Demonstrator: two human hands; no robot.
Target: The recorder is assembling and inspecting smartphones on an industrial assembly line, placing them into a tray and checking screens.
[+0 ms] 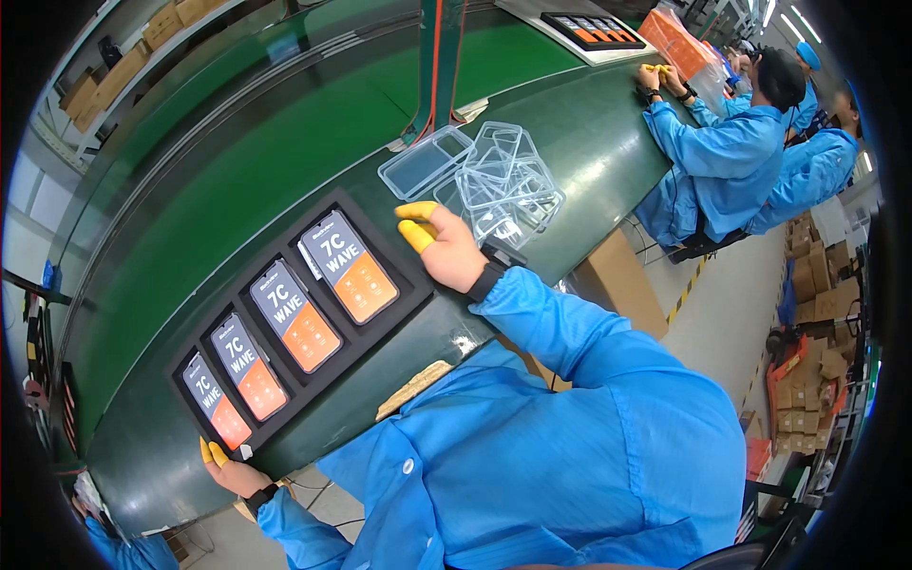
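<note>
1. The tray [370,325], black and long, lies on the green bench [142,480] in front of the person, slanting from lower left to upper right
2. Four phones [350,266] sit in it side by side, one to each slot, faces up, grey above and orange below
3. The left hand [235,475] is at the tray's lower left corner, its yellow-covered fingertips right by the edge; whether it grasps the tray or only rests there, I cannot tell
4. A small white bit [245,452] shows at that corner, next to the left hand
5. The right hand [450,249] is at the tray's other end, two yellow-covered fingers bent and slightly apart, with nothing visible between them; whether it presses on or grips the tray's edge, I cannot tell
6. Both wrists carry black bands, below blue sleeves [560,318]
7. Clear shells [508,185] lie in a loose heap on the bench, just beyond the right hand, near the foot of a green post [442,66]
8. Farther up the line, a co-worker [722,157] in blue has both hands raised over the bench, near an orange bag [679,47] and a second tray [594,33]
9. A cardboard box [617,280] stands beside the bench at right
</note>
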